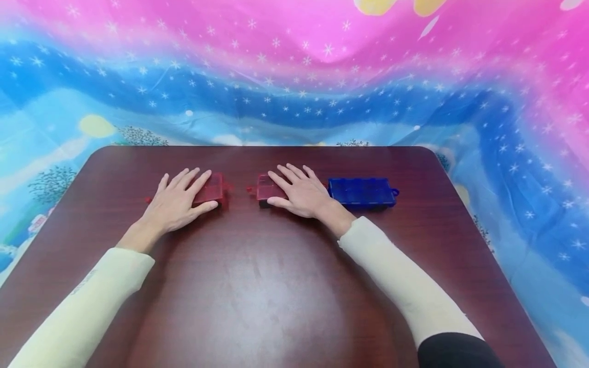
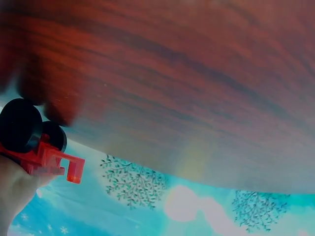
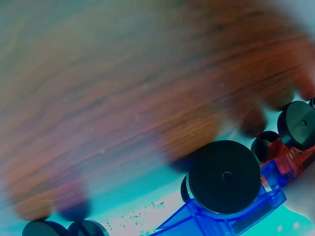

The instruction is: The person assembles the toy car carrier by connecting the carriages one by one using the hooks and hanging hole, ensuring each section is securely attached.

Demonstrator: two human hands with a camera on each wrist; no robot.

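My left hand (image 1: 177, 204) rests with straight, spread fingers on top of a see-through red toy wagon (image 1: 213, 188), covering much of it. My right hand (image 1: 301, 194) lies the same way over another red toy wagon (image 1: 266, 188), its thumb along the near side. A gap separates the facing ends of these wagons. Just right of the right hand, a blue toy wagon (image 1: 362, 191) adjoins the right red one, the joint partly hidden by the hand. Black wheels (image 2: 20, 125) and a red coupling hook (image 2: 74, 167) show in the left wrist view. A large black wheel (image 3: 224, 177) of the blue wagon fills the right wrist view's lower part.
The wagons stand in a row toward the far side of a dark brown wooden table (image 1: 257, 286). A patterned pink and blue cloth (image 1: 294, 66) hangs behind it and along its right side.
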